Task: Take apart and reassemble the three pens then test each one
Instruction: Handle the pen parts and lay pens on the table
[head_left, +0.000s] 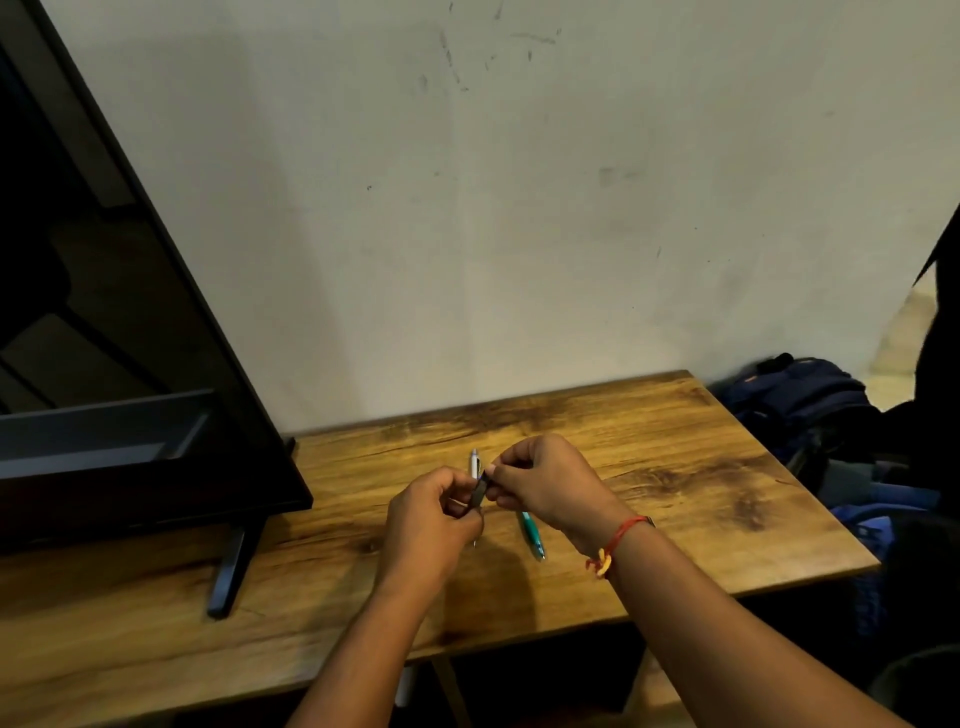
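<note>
Left hand (434, 525): fingers curled, pinching dark pen (479, 492) at its lower end.
Right hand (540, 480): fingers pinching upper end.
Dark pen axis: steeply tilted, near-upright.

Your worktop (675, 467) is golden-brown woodgrain with dark streaks; on it lie a white pen (474, 462) and a teal pen (532, 535); your wrist thread (615, 543) is red.

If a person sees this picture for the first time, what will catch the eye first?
Two hands meet over the middle of the wooden table: the left hand and right hand together pinch a small dark pen. Beneath them lie a white pen and a teal pen. A large black screen stands at the left.
</note>
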